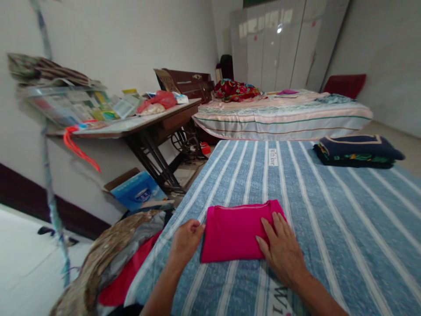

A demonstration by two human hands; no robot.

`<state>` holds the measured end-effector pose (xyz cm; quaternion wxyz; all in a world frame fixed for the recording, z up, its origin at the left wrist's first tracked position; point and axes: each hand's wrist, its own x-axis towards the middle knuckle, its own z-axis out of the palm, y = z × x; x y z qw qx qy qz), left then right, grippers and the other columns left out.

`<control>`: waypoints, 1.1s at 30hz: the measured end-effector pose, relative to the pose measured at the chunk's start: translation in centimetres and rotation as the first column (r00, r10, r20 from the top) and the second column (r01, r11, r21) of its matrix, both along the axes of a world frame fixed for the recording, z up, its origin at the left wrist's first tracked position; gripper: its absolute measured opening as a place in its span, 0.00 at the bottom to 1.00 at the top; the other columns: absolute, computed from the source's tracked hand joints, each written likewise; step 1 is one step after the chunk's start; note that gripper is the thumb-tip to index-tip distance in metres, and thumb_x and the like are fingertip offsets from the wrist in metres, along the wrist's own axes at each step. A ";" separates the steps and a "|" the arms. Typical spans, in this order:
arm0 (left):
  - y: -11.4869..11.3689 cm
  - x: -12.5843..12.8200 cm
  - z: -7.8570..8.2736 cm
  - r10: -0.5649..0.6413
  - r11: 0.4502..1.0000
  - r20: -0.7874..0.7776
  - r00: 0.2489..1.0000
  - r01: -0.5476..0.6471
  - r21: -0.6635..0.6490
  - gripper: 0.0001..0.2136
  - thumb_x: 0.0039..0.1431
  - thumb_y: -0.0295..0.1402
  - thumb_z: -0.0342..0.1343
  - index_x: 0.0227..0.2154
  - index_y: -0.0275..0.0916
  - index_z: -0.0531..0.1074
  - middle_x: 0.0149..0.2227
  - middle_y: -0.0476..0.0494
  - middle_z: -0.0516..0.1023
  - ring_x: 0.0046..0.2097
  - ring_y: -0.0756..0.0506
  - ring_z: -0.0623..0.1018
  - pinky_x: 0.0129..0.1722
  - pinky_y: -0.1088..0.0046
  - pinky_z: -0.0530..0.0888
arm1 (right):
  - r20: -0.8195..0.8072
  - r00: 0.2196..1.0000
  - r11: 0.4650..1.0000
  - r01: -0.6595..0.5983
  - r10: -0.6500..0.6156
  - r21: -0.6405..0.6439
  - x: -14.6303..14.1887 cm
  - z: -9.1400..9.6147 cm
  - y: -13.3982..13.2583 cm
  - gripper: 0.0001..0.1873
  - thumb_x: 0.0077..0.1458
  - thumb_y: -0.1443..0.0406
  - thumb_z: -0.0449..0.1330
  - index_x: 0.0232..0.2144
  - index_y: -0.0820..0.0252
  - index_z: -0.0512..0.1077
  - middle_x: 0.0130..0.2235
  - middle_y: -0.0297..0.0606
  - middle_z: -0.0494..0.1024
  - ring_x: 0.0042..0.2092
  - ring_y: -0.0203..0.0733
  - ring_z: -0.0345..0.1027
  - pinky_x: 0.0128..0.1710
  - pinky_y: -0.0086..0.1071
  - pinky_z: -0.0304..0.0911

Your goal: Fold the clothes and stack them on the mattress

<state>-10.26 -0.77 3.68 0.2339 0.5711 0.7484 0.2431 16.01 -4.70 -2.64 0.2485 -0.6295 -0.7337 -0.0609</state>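
Observation:
A bright pink shirt, folded into a flat rectangle with its neckline seam along the far side, lies on the blue-and-white striped bed cover. At its left edge is my left hand, fingers curled in and the thumb and fingertips closed on the edge of the cloth; the exact grip is partly hidden. My right hand rests flat on the shirt's right part, its fingers stretched out and slightly spread.
A stack of folded dark clothes sits at the bed's far right. Beyond is another bed with a red floral cloth. On the left stand a cluttered sewing-machine table, a blue box and a heap of cloth.

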 end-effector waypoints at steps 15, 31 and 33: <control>1.9 4.2 -1.0 -0.048 0.995 -0.381 0.923 0.078 0.062 0.10 0.57 0.35 0.54 0.40 0.40 0.73 0.40 0.43 0.74 0.40 0.46 0.74 0.40 0.74 0.68 | 0.060 0.996 0.997 -0.074 0.072 0.034 0.9 -1.5 -0.1 0.28 0.58 0.54 0.47 0.51 0.70 0.68 0.57 0.58 0.61 0.61 0.59 0.49 0.58 0.49 0.51; 2.6 3.0 -2.8 -0.114 0.958 -0.342 0.933 0.194 0.210 0.13 0.59 0.30 0.49 0.44 0.38 0.73 0.45 0.41 0.73 0.49 0.44 0.70 0.52 0.68 0.66 | 0.053 0.998 1.000 -0.026 0.026 -0.003 0.6 -0.7 -0.1 0.27 0.58 0.55 0.49 0.52 0.68 0.68 0.58 0.57 0.61 0.61 0.58 0.50 0.57 0.48 0.52; 2.4 3.1 -2.6 -0.111 0.963 -0.374 0.921 0.193 0.190 0.13 0.60 0.31 0.47 0.45 0.39 0.72 0.48 0.39 0.71 0.50 0.44 0.70 0.52 0.67 0.66 | 0.053 0.998 1.000 -0.023 0.023 -0.008 0.6 -0.6 -0.2 0.27 0.58 0.55 0.49 0.52 0.68 0.68 0.58 0.57 0.61 0.62 0.58 0.49 0.57 0.49 0.52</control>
